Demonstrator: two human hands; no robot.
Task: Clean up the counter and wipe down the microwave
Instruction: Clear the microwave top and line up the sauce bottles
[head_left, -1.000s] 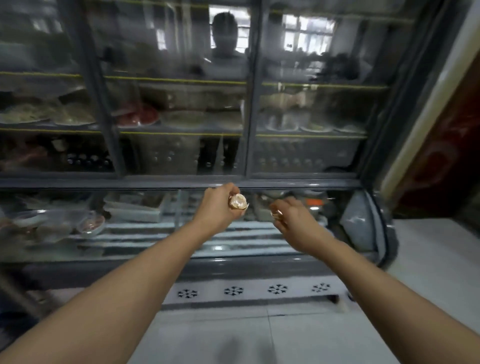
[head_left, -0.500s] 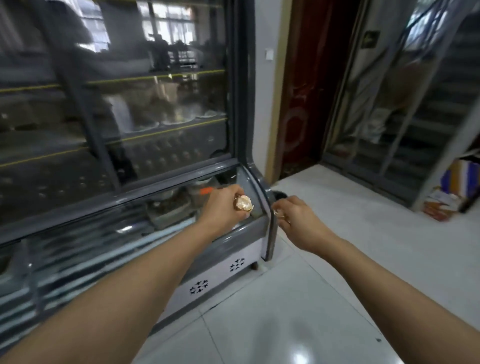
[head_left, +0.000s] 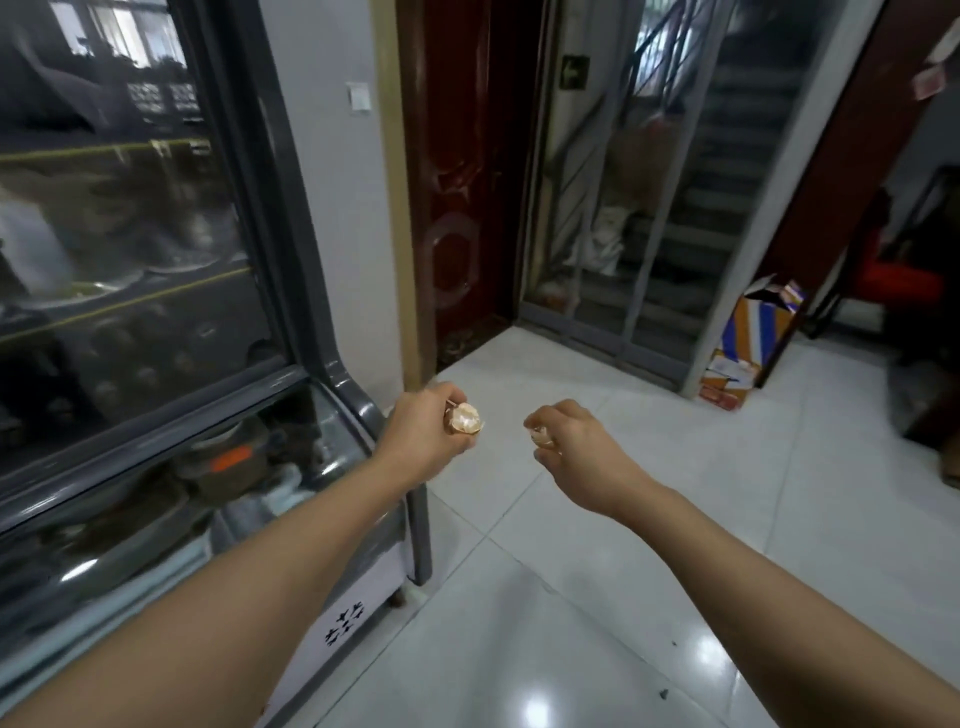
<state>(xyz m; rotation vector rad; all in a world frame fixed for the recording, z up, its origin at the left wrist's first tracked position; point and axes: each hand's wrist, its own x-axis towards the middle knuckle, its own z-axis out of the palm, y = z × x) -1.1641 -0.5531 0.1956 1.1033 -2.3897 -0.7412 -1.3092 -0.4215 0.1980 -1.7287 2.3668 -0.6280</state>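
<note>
My left hand (head_left: 426, 431) is closed around a crumpled pale orange scrap (head_left: 464, 419), maybe peel or a wrapper, which sticks out between thumb and fingers. My right hand (head_left: 576, 441) is closed on a smaller pale scrap (head_left: 541, 435), mostly hidden by the fingers. Both hands are held out in front of me at waist height, above the white tiled floor (head_left: 597, 597). No counter or microwave is in view.
A grey glass display fridge (head_left: 156, 312) with dishes inside fills the left. Ahead are a dark red door (head_left: 457, 182) and a glass partition (head_left: 649, 208) before a staircase. Cardboard boxes (head_left: 748, 338) stand by the partition at the right.
The view has swung right, from facing the display fridge to facing the red door and glass partition. Both hands keep the same grip on their scraps.
</note>
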